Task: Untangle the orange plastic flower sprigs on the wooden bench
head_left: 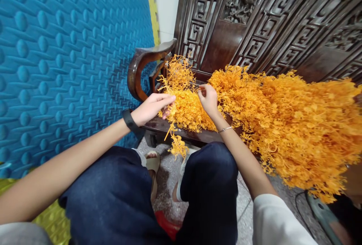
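Observation:
My left hand (pixel 157 106) pinches an orange plastic sprig (pixel 178 146), thin and branching; part of it dangles below the fingers over the bench edge. Just to the right, my right hand (pixel 208 98) is closed in a pinch above the small orange pile (pixel 188 111). What its fingertips hold, if anything, is too small to make out. A looser tangle of orange sprigs (pixel 178 72) lies behind the left hand. To the right of my right hand spreads a large heap of orange sprigs (pixel 288 124).
The sprigs lie on a dark wooden bench (pixel 198 136) with a curved armrest (pixel 137 73) and a carved back (pixel 226 45). A blue padded mat (pixel 56 68) stands at the left. Something red (pixel 166 224) is on the floor between my legs.

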Tool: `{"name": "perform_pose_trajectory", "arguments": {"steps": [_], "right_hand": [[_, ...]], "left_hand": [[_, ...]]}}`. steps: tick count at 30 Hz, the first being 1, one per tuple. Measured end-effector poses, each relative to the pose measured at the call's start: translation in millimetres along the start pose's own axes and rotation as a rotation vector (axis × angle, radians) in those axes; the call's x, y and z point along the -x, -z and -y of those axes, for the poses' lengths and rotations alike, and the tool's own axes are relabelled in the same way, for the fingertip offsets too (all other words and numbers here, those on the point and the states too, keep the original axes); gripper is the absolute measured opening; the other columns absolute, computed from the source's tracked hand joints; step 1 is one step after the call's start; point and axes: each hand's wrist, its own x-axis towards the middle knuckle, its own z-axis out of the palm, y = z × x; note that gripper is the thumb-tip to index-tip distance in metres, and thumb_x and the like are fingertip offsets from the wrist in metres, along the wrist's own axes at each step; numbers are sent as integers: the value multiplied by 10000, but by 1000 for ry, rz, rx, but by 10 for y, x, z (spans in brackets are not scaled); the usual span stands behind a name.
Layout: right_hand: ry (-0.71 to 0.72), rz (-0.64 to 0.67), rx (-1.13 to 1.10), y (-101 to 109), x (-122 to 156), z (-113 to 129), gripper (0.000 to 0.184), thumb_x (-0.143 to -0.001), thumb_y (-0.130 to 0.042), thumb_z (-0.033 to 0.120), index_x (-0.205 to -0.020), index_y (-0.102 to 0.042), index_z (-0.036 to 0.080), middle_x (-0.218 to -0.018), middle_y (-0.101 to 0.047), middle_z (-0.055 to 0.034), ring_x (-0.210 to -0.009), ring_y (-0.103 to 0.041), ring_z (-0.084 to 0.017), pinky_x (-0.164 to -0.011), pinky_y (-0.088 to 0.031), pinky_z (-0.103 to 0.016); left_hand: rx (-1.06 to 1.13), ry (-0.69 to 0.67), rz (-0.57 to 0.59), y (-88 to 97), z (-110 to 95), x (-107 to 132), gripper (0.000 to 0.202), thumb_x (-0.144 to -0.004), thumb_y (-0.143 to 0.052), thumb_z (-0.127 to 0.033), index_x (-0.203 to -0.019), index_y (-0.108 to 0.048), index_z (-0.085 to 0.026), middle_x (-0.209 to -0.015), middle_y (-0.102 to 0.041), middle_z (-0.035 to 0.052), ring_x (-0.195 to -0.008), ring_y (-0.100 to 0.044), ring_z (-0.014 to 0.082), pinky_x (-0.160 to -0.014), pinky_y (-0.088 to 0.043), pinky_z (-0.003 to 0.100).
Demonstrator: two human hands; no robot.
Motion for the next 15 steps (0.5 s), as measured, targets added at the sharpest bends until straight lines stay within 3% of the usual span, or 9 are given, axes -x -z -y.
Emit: {"name": "perform_pose_trajectory", "arguments": {"steps": [3, 8, 12, 15], "right_hand": [[-25, -44, -258, 105, 69, 247, 109, -808, -542, 242, -851, -610, 169, -832, -640, -66, -720, -573, -173, -729, -456, -341], [-45, 344, -712, 353, 206, 730, 331, -843, -531, 437, -650, -591, 175, -625, -602, -13, -593, -557, -118, -612, -447, -277], [-40, 538, -725, 459, 314, 978, 328, -762, -630, 492, -708, -597, 171, -676, -604, 3, -617, -531, -100, -607, -430, -259], [24, 575, -647, 427, 388, 1051, 318, -693, -712, 456, -768, -594, 171, -692, -577, 19, -619, -492, -93, -596, -401, -253]], "left_hand": [[-4, -3, 3, -2, 1, 1, 269, -851, -501, -334, -655, -525, -153, -503, -489, -52, -394, -473, 61, -452, -376, 202], [-19, 4, 10, -4, -13, 12, 298, -840, -519, -364, -629, -517, -153, -483, -496, -44, -412, -474, 72, -467, -387, 210], [-85, -1, 8, -16, -26, 6, 297, -819, -542, -348, -600, -522, -147, -471, -535, -28, -416, -499, 77, -501, -402, 214], [-116, 9, 40, -32, -34, 1, 264, -814, -538, -330, -628, -553, -144, -439, -535, -31, -425, -513, 86, -525, -414, 216]]}}
